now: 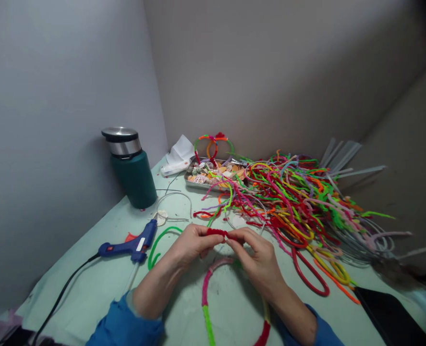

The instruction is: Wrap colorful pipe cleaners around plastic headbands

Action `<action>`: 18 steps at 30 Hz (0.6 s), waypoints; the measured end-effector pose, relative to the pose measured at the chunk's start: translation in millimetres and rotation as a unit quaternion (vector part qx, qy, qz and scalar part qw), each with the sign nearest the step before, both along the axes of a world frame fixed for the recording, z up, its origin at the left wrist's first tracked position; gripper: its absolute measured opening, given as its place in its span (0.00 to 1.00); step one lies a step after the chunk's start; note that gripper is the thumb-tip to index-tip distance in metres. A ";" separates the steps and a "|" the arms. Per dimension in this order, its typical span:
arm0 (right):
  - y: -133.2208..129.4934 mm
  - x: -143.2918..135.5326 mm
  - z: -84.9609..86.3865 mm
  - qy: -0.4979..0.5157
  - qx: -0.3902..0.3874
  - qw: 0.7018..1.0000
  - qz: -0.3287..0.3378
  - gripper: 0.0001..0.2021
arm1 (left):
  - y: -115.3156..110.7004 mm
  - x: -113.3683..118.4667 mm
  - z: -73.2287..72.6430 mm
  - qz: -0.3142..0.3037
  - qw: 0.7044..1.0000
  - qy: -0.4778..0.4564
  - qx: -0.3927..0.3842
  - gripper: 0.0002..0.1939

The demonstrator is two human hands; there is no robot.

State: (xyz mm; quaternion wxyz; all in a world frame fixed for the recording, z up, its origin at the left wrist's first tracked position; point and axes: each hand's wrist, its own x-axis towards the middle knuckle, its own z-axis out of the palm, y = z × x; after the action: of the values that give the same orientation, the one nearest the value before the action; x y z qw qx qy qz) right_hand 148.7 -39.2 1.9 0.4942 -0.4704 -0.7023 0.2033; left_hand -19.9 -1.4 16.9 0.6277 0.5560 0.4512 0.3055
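Both my hands meet over the middle of the table, pinching a short length of red pipe cleaner (217, 232). My left hand (194, 242) has its fingers closed on the left end. At the right end, the thumb and fingers of my right hand (256, 252) press together on it. Under my hands lies a ring wrapped in coloured pipe cleaner (204, 290), with pink, green and red sections; my right hand and wrist hide part of it. A bent green pipe cleaner (158, 240) rests just left of my left hand.
A blue glue gun (137, 246) with a black cord lies at left, below a teal bottle (135, 178). At the back stands a metal tray (213, 186) of small pieces. A large pile of pipe cleaners (292, 192) spreads right, near a black flat object (389, 312).
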 end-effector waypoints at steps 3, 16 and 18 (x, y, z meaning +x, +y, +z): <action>0.0 -0.9 0.8 0.001 0.012 1.000 0.025 0.06 | 0.3 -0.5 -1.1 0.003 1.000 -0.004 0.007 0.16; -2.0 -6.9 -3.3 0.033 -0.013 0.999 -0.001 0.06 | -0.9 3.5 2.6 0.021 0.999 0.047 0.013 0.17; -1.8 -7.3 -3.1 0.035 -0.016 0.999 0.005 0.06 | 0.2 2.8 1.0 0.024 0.998 0.050 0.019 0.18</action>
State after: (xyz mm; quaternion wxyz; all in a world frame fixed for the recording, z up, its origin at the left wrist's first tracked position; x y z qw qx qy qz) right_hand 141.4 -41.0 -1.2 0.5095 -0.4671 -0.6839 0.2333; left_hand -17.1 -1.2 17.9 0.5864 0.5715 0.4892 0.3004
